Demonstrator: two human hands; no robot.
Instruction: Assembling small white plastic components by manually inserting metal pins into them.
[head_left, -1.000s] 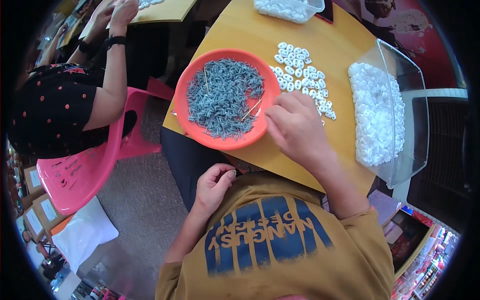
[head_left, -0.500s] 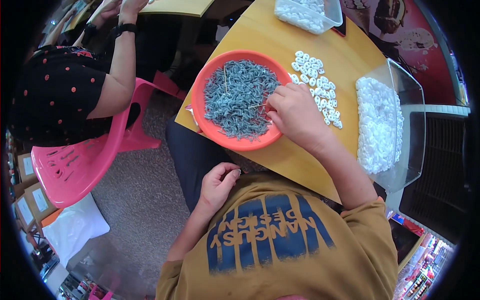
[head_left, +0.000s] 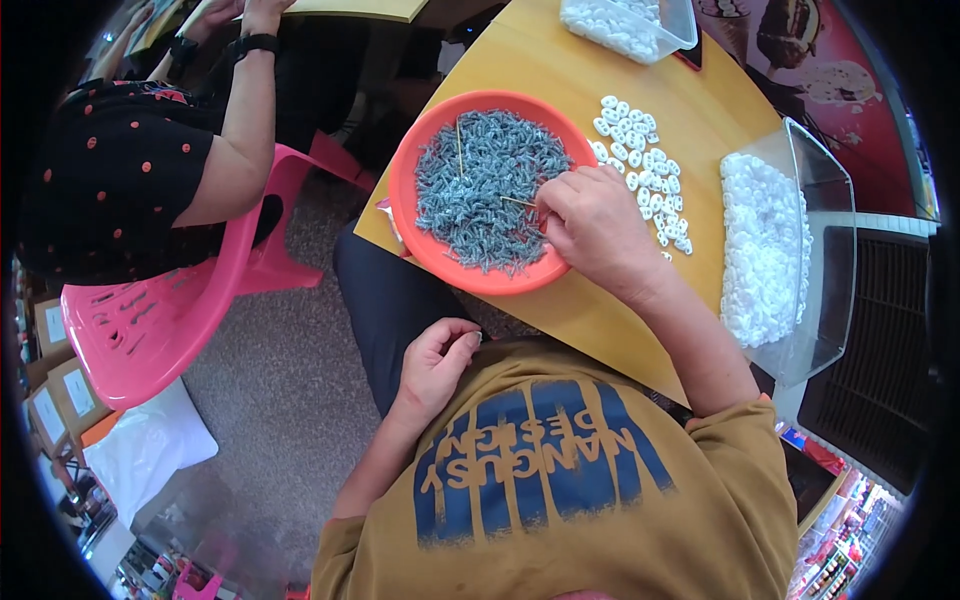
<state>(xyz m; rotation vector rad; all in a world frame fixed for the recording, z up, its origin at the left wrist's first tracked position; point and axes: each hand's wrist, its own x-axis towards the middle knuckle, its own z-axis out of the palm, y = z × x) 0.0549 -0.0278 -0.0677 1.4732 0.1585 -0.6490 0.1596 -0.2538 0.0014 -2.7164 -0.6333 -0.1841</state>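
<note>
A round orange-red basin [head_left: 405, 215] stands at the table's left edge, full of small grey-blue translucent plastic pieces [head_left: 490, 185]. My right hand [head_left: 600, 225] is over its right rim, fingers pinched round a thin yellowish stick [head_left: 518, 202] whose free end points left over the grey pieces. A second thin stick [head_left: 460, 148] rises upright from the heap. Just beyond my right hand, small white oval pieces with two holes [head_left: 640, 150] lie loose on the table. My left hand [head_left: 438, 365] rests by my lap, fingers curled and thumb closed; what it holds, if anything, is hidden.
A clear bin [head_left: 825, 290] of white pieces stands on the right of the yellow table [head_left: 520, 60]; a clear tub [head_left: 678, 38] of similar pieces is at the far edge. On the left, a person [head_left: 140, 185] sits on a pink chair [head_left: 225, 300]. Boxes and a white bag [head_left: 150, 450] lie lower left.
The whole table scene has shifted slightly right and up in the picture. My right hand keeps its pinch at the basin's rim, and my left hand has hardly moved.
</note>
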